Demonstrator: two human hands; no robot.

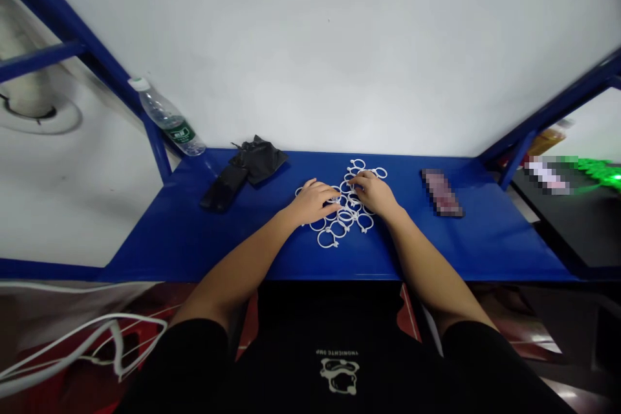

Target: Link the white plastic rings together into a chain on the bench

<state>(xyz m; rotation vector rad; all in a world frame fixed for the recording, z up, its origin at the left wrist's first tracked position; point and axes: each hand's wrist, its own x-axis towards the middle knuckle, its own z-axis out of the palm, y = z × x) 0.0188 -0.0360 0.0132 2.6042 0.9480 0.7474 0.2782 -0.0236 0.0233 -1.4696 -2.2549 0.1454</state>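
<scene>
Several white plastic rings (327, 239), each with a small clip-like knob, lie in a loose overlapping pile on the blue tabletop. My left hand (313, 200) rests over the pile's left side, its fingers bent and thumb apart, touching the rings and covering some of them. On the upper right of the pile is my right hand (372, 191), with its thumb and fingers apart among the rings. No ring appears lifted off the table by either hand. Rings beneath both palms are partly hidden.
A clear plastic bottle (167, 118) leans at the back left of the blue table (160, 239). Near it are a crumpled black bag (259, 158) and a dark phone-like object (224, 187). A pixelated phone-shaped item (441, 193) lies to the right. Blue frame bars flank the table.
</scene>
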